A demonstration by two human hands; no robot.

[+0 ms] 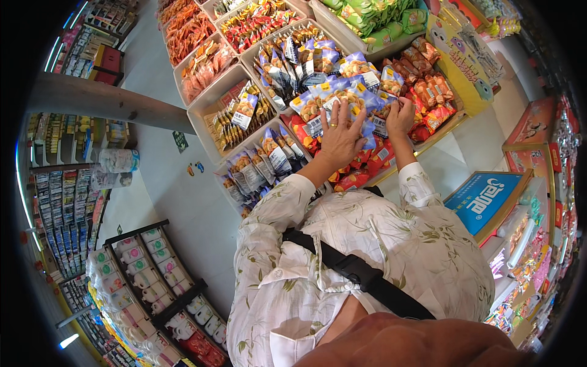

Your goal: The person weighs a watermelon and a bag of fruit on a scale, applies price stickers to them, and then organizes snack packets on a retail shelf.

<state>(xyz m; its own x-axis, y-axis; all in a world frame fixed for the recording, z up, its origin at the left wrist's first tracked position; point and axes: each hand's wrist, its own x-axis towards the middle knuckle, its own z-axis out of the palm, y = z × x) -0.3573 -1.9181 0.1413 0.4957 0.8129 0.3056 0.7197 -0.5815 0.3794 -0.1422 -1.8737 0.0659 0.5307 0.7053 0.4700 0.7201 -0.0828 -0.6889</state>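
Observation:
My left hand [340, 133] lies with fingers spread on several blue-and-white nut snack packets [316, 103], heaped over red snack packets [355, 176]. To its right my right hand [400, 117] has its fingers curled at the edge of another blue packet [380, 124]; whether it grips that packet cannot be told. Behind the hands, a white plastic bin [250, 57] holds more such packets, some standing upright. Blue-and-white packets [275, 151] also stand in the bin at lower left. Brown-wrapped snacks [419, 87] lie to the right of the hands.
Bins of gold packets [247, 114], orange-wrapped snacks [208, 69] and green packets [380, 23] surround the heap. A yellow cartoon display board [463, 69] edges the right side. A blue sign [481, 197] and candy shelves stand right; a rack of bottles [146, 275] stands lower left.

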